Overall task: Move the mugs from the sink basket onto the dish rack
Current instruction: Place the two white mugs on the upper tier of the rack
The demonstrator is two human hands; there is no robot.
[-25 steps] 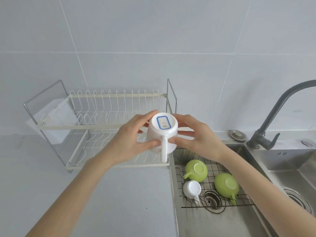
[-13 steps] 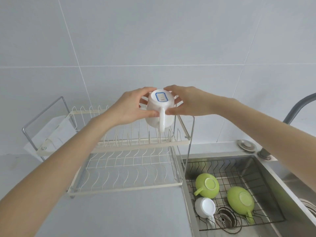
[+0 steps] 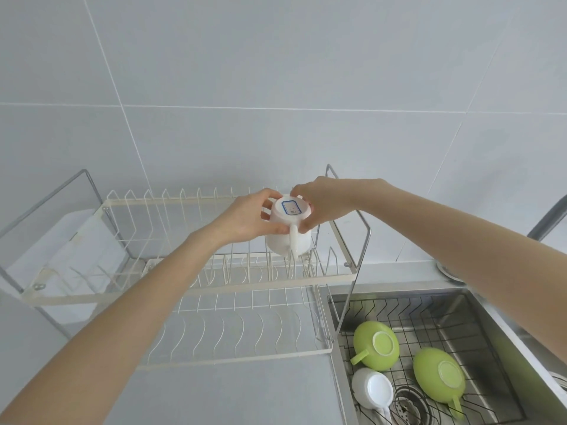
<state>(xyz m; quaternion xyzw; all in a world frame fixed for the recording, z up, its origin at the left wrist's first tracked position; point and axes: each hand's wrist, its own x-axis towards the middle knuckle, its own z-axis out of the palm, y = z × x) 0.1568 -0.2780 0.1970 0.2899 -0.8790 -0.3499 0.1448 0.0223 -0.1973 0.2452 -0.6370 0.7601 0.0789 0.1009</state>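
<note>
Both hands closed on the white mug (image 3: 290,231): left hand (image 3: 245,218) and right hand (image 3: 322,201) grip its sides, mug upside down, blue-bordered label on the base facing up, handle toward camera, at the right end of the dish rack (image 3: 214,288) upper tier; contact with the tines unclear. Sink basket (image 3: 491,357) holds two green mugs (image 3: 376,345) (image 3: 438,375) and a small white mug (image 3: 372,388), all inverted.

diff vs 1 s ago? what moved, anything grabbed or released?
Both hands, left and right, carried the upside-down white mug with the blue-bordered label from in front of the cream wire dish rack up over its upper tier. No grip change. Two green mugs and the small white mug stayed in the sink basket.
</note>
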